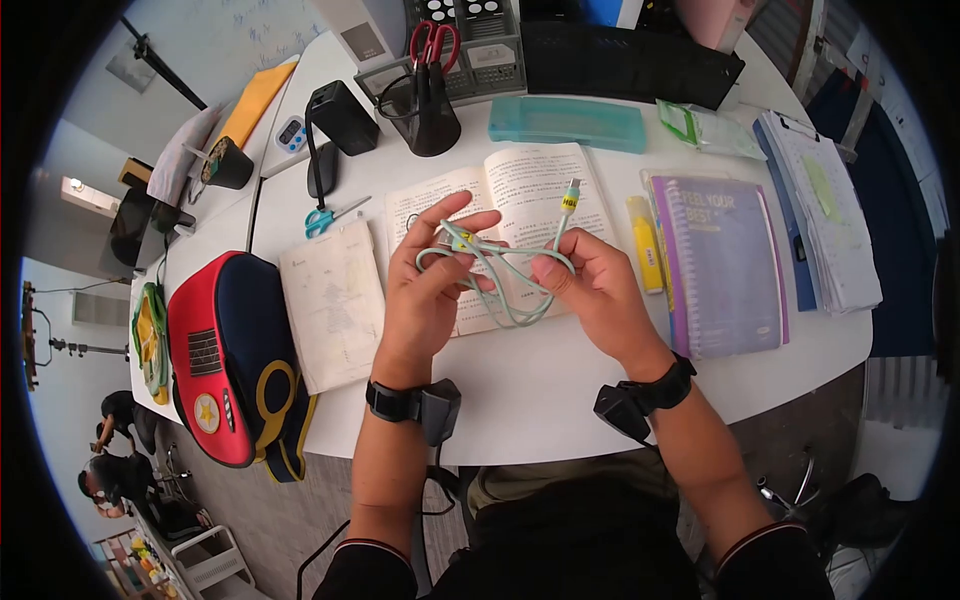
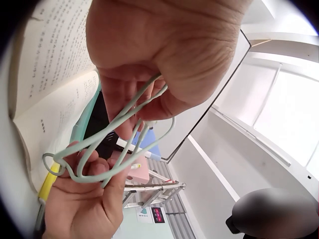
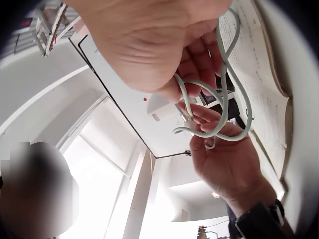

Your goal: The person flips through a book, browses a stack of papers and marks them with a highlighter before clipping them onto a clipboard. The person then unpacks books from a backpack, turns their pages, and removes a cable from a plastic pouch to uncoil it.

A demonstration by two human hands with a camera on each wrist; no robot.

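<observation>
A pale green USB cable (image 1: 557, 240) hangs in loose loops between both hands, above an open book (image 1: 530, 180). My left hand (image 1: 424, 305) pinches it near one end with the thumb, close to a yellow tag; the upper fingers are spread. With thumb and fingers my right hand (image 1: 608, 295) grips the other side of the loops. Above that grip the plug (image 1: 573, 189) sticks up, a yellow label just below it. Slack cable (image 2: 99, 134) crosses between the hands in the left wrist view. In the right wrist view, the loops (image 3: 224, 107) hang below the right fingers.
Right of the book lie a yellow highlighter (image 1: 646, 245), a purple notebook (image 1: 725, 270) and a clipboard (image 1: 820, 215). Left are a worn booklet (image 1: 330, 305), blue scissors (image 1: 320, 222) and a red and navy bag (image 1: 215, 350). Behind stand a pen holder (image 1: 425, 120) and a teal case (image 1: 567, 124).
</observation>
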